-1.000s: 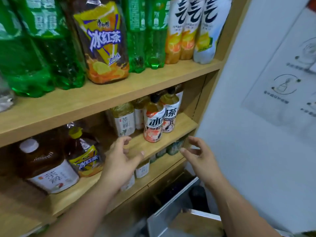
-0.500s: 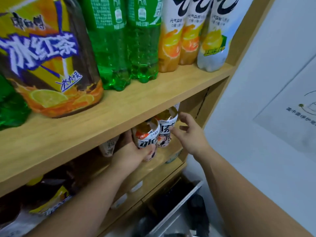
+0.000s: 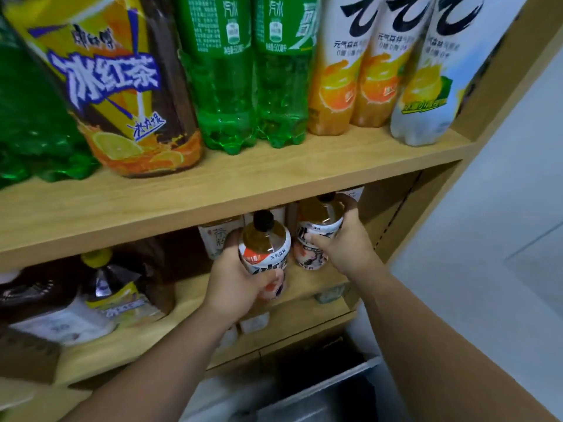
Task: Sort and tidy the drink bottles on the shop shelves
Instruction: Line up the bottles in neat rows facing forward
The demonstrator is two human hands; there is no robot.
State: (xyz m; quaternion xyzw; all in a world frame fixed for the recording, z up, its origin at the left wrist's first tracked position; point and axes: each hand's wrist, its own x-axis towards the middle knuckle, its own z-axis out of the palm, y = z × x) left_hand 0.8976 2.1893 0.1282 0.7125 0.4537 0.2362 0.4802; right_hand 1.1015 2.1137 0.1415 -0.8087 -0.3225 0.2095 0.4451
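Left hand (image 3: 234,287) grips first tea bottle (image 3: 264,243); right hand (image 3: 345,249), second bottle (image 3: 318,216).

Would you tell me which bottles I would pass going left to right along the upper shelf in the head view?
big green bottle, iced tea bottle, left green soda bottle, right green soda bottle, left orange bottle, right orange bottle, lemon bottle

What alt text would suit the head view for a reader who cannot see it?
The left hand grips the nearer black-capped tea bottle and the right hand grips the farther tea bottle, both at the middle shelf. The upper shelf carries green soda bottles, a large iced tea bottle and orange drink bottles.
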